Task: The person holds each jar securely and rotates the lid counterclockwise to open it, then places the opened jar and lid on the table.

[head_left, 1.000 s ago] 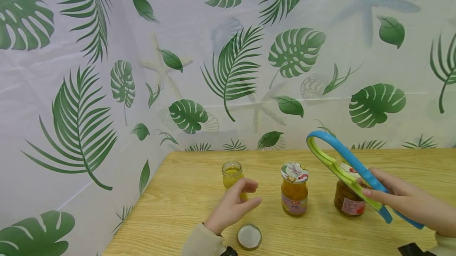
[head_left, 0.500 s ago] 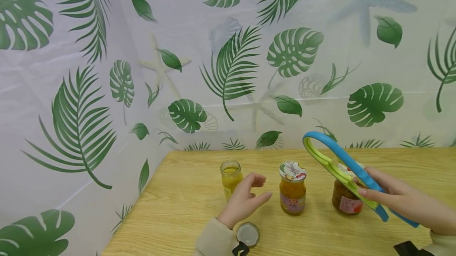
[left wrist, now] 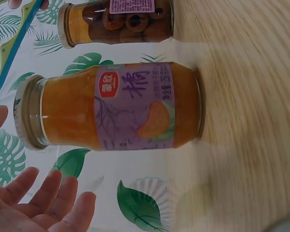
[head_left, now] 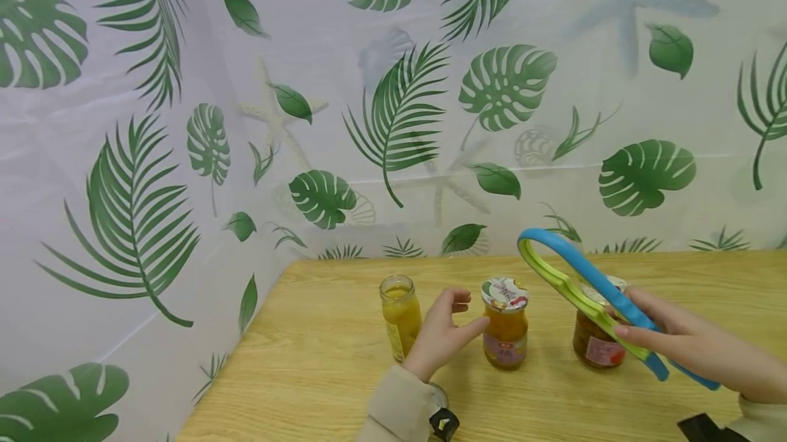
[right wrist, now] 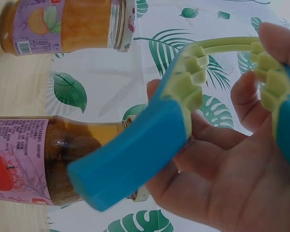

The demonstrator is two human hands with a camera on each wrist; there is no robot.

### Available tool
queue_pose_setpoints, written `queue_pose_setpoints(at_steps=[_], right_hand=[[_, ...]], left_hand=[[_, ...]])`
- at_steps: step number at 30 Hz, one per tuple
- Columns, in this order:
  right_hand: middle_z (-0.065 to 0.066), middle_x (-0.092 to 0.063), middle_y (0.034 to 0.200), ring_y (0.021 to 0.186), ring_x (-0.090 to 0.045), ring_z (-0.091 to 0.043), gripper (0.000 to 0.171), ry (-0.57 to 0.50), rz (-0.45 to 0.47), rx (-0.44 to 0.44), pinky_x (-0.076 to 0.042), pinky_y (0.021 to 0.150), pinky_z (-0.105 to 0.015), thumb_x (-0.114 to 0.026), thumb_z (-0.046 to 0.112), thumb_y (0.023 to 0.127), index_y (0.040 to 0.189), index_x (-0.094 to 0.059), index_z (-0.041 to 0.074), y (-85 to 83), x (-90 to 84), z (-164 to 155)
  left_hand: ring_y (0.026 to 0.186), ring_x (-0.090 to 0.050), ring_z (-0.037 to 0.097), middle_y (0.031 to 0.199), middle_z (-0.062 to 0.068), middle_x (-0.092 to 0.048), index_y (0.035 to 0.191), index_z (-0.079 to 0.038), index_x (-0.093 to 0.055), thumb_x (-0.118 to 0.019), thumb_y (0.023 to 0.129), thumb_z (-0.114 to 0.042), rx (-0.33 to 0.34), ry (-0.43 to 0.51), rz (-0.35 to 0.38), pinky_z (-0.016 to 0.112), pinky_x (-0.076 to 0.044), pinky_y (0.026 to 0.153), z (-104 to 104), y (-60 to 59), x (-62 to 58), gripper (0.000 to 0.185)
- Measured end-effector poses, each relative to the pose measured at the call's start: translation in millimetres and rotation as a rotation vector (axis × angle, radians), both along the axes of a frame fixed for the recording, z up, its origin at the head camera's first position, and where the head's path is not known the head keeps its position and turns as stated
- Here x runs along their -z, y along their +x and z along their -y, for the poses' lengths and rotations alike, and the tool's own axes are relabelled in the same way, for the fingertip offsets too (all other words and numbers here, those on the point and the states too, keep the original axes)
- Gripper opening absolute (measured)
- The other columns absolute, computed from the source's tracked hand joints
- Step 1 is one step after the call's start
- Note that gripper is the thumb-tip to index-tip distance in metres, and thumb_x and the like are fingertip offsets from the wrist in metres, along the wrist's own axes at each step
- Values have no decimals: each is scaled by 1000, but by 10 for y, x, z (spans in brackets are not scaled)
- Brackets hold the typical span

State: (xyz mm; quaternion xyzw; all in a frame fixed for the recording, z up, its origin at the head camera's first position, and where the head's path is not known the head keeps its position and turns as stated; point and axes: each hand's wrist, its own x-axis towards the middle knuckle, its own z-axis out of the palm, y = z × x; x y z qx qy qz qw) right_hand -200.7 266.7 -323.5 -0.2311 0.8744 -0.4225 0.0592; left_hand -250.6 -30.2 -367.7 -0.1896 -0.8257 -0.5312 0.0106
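My left hand (head_left: 444, 334) reaches beside the mandarin jar (head_left: 507, 336), thumb and fingers spread around a gap. In the left wrist view the fingers (left wrist: 48, 198) stand apart from that jar, which is upright with a white patterned lid and purple label. My right hand (head_left: 682, 341) holds a blue and green jar opener (head_left: 587, 266), its loop pointing up and left and its two handles spread. The opener partly hides a dark fruit jar (head_left: 599, 346) with a pink label and its lid on.
An uncovered glass jar of yellow contents (head_left: 402, 312) stands left of my left hand. A loose lid (head_left: 440, 395) lies on the wooden table (head_left: 295, 374), mostly covered by my left sleeve. A leaf-patterned curtain (head_left: 393, 237) hangs behind and at the left.
My left hand has moved right, from in front of the yellow jar to beside the mandarin jar. Its sleeve now covers most of the loose lid. My right hand still holds the opener.
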Motion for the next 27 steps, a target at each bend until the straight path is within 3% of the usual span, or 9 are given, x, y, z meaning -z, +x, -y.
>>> queue_pose_setpoints(at_steps=[1,9,12,15,18,19,24,26,27], right_hand=[[-15,-38,101,83,-40,-13,17,-4,0,-5,-35,56,-31,-42,17,95,107,-40,5,2,-5,0],[-20,-38,118,89,-40,-6,41,61,-34,33,-37,61,-31,-43,18,94,130,-31,3,14,-6,-23],[-25,-29,130,97,-39,-13,39,56,-17,35,-38,63,-34,-44,18,94,129,-34,3,20,-11,-24],[-27,-22,134,105,-36,-26,42,39,21,32,-39,67,-38,-44,20,94,131,-32,3,26,-14,-20],[-28,-23,133,104,-37,-29,43,30,38,33,-39,67,-40,-44,20,94,131,-31,2,29,-15,-23],[-28,-25,132,104,-37,-26,48,29,34,33,-39,67,-39,-44,19,94,135,-26,1,30,-14,-26],[-24,-30,127,95,-38,-6,35,29,-36,17,-38,62,-28,-45,16,93,125,-38,5,30,-13,-34],[-20,-32,126,93,-38,-4,26,17,-36,9,-37,61,-27,-45,16,93,117,-42,6,30,-18,-33],[-20,-31,128,93,-37,-3,31,21,-32,11,-37,62,-26,-45,17,93,122,-40,7,34,-23,-36]], left_hand=[[105,-47,23,112,6,-50,115,-5,-48,-63,82,-25,-4,11,6,37,-43,83,-27,-8,4,41],[108,-45,25,115,4,-49,115,-9,-47,-67,79,-24,-25,40,59,36,-40,86,-171,-27,38,43],[108,-45,24,116,4,-48,116,-9,-46,-67,79,-25,-31,43,71,37,-39,87,-204,-44,56,46],[109,-44,23,115,2,-49,116,-10,-46,-68,78,-26,-39,54,78,37,-38,88,-242,-64,71,47],[110,-44,24,115,2,-49,116,-11,-47,-68,78,-25,-39,69,78,40,-36,90,-282,-75,72,46],[110,-44,24,115,2,-49,115,-11,-47,-69,78,-24,-39,72,79,41,-36,91,-298,-77,70,46],[112,-43,22,116,2,-49,117,-12,-45,-69,77,-23,-37,99,121,43,-33,94,-367,-77,58,48],[113,-42,21,117,2,-49,118,-12,-44,-69,77,-22,-33,104,128,43,-32,94,-390,-79,58,50],[113,-43,21,117,1,-49,119,-12,-44,-69,77,-22,-29,109,130,43,-32,94,-402,-81,60,50]])
